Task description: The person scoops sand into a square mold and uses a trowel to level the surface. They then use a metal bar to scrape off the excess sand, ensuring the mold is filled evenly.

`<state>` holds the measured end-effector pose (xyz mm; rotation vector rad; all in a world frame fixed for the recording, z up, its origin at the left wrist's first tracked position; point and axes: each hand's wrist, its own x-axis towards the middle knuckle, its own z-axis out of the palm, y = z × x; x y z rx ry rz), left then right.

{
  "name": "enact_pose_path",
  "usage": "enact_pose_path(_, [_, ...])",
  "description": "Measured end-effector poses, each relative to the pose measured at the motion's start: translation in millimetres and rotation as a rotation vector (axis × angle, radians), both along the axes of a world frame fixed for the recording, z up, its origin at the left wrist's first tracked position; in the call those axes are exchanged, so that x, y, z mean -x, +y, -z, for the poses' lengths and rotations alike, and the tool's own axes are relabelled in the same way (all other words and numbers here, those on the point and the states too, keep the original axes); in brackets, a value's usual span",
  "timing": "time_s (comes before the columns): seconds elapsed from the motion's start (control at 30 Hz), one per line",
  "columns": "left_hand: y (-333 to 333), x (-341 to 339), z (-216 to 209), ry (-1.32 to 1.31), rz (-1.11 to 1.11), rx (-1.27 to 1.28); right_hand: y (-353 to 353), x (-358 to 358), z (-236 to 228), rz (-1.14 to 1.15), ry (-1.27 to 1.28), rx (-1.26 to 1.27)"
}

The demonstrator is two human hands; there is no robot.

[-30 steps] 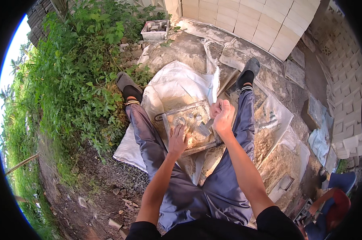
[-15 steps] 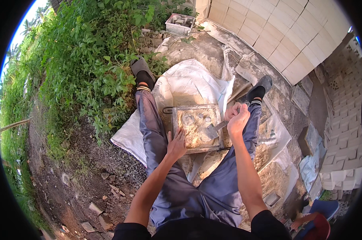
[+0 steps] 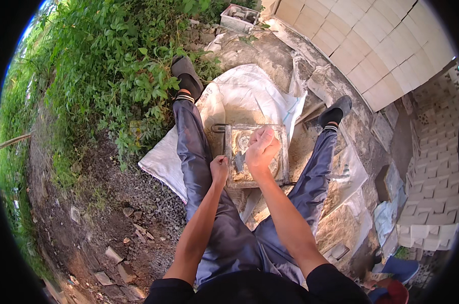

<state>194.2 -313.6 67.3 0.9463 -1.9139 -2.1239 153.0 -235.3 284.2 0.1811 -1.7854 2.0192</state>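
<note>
A square shallow frame (image 3: pixel 231 177) with a wire loop handle (image 3: pixel 218 128) at its upper left lies between my legs, filled with pale sandy material. Over its middle, my right hand (image 3: pixel 263 150) is closed around a small trowel, whose flat grey blade (image 3: pixel 239 163) points left, low over the sand. Part of a round shape (image 3: pixel 243 142) in the sand shows just above the blade; my right hand covers more of the surface. At the frame's left side, my left hand (image 3: pixel 219 169) is closed with the fingers curled in. Whether it grips the edge cannot be seen.
A white woven sack (image 3: pixel 265 83) spreads beneath the frame. Green plants (image 3: pixel 107 76) grow at the left; stacked pale blocks (image 3: pixel 371 45) rise at the upper right. A box (image 3: pixel 239 18) stands at the far end. Another person (image 3: pixel 391 283) is partly visible at the lower right.
My right hand has swung left with the trowel, from the frame's right side to above its middle. My left hand has drawn back from the sand to the frame's left side, fingers now curled.
</note>
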Motion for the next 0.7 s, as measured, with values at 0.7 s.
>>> enact_pose_path(0.7, [-8, -2, 0, -0.063, -0.027, -0.19, 15, -25, -69, 0.044, 0.029, 0.077])
